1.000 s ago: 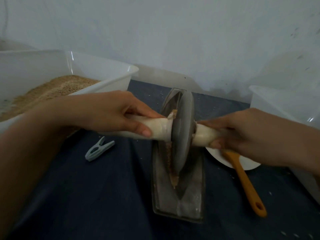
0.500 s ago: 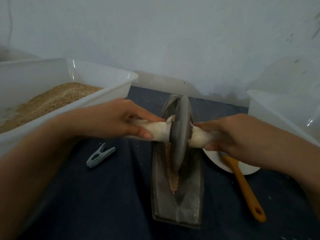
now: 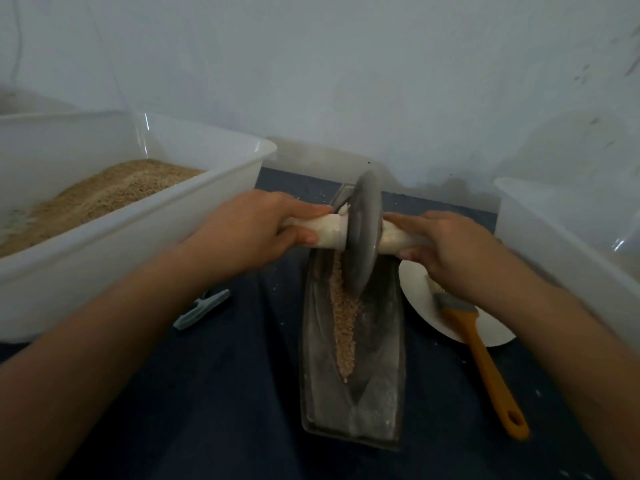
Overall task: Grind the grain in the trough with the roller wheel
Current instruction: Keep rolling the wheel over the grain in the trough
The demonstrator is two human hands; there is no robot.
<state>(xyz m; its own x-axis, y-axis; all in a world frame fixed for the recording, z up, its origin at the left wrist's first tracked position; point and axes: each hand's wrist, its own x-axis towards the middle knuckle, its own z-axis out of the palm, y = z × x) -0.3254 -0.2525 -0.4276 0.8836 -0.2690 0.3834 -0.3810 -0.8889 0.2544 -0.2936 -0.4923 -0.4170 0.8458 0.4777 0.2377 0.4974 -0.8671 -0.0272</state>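
I hold the grey stone roller wheel [image 3: 362, 237] by its pale axle, left hand [image 3: 266, 233] and right hand [image 3: 440, 247] wrapped round either end. It stands at the far end of the long grey trough [image 3: 388, 341]; the tan grain [image 3: 344, 323] lies along the groove toward me, toward the desk's near edge.

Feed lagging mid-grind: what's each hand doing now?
Left hand: grips the grey roller wheel's cream handle.
Right hand: grips its other handle end.

At the frame's centre, a left hand [image 3: 266, 230] and a right hand [image 3: 446, 247] grip the pale handles of a grey roller wheel [image 3: 363, 233] standing in a long trough [image 3: 384, 393] of grain [image 3: 344, 317]. A grain-filled bin [image 3: 194, 223] sits at left, an orange-handled brush [image 3: 485, 362] at right.
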